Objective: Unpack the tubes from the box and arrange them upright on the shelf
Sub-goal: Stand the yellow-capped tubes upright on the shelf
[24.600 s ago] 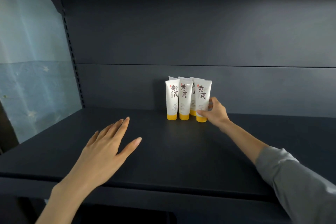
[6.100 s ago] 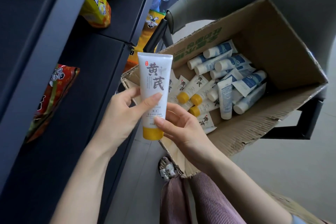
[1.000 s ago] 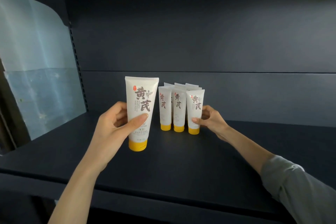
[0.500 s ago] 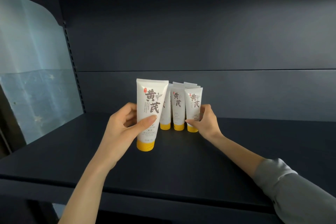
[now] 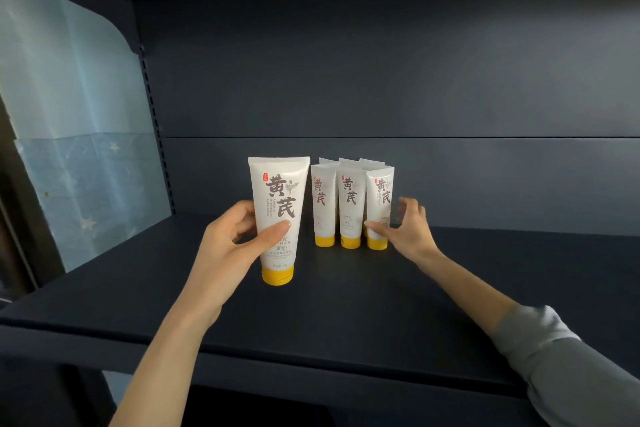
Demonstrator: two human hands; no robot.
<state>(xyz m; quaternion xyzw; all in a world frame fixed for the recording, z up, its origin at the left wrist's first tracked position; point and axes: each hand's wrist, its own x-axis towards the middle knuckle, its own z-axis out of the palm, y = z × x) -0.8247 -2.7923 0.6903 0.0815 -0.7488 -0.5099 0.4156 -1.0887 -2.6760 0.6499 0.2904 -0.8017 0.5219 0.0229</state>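
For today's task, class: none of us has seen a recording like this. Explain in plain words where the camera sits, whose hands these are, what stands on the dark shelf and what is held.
No machine here: a person wears one wide-angle camera on the head, so you look forward and down at their own hands. On the dark shelf stands a cluster of white tubes, yellow caps down, in at least two rows. The left hand grips another tube, upright, to the left of the cluster and nearer the camera. The right hand, from a grey sleeve, has its thumb on the front right tube; its fingers are blurred, so a grip is uncertain.
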